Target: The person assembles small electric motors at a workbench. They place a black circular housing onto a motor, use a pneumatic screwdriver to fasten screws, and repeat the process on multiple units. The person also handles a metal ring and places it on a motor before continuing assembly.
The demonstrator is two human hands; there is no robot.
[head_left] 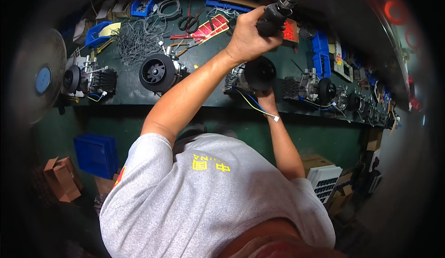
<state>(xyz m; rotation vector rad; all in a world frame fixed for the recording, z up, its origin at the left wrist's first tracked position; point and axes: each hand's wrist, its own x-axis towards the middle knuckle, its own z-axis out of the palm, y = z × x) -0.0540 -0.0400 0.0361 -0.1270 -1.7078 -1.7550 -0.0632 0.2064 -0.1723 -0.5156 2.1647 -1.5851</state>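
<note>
black tool (276, 16) partly beyond upper edge

A workshop — green bench (126, 84), pliers (186, 49), blue bins (320, 65), blower units (260, 72), probably more at the blurred right.

1. T-shirt (208, 207) – heather grey, finely flecked, loosely cut.
2. Chest print (211, 163) – bright yellow, made of blocky characters with a smaller row of lettering beside them.
3. Left sleeve (146, 153): short, grey, with a hem above the elbow; a red patch (119, 177) with a touch of yellow sits on its outer side.
4. Right sleeve (313, 202): short, the same plain grey.
5. Left hand (254, 33) and right hand (266, 101): bare, as are both forearms.
</note>
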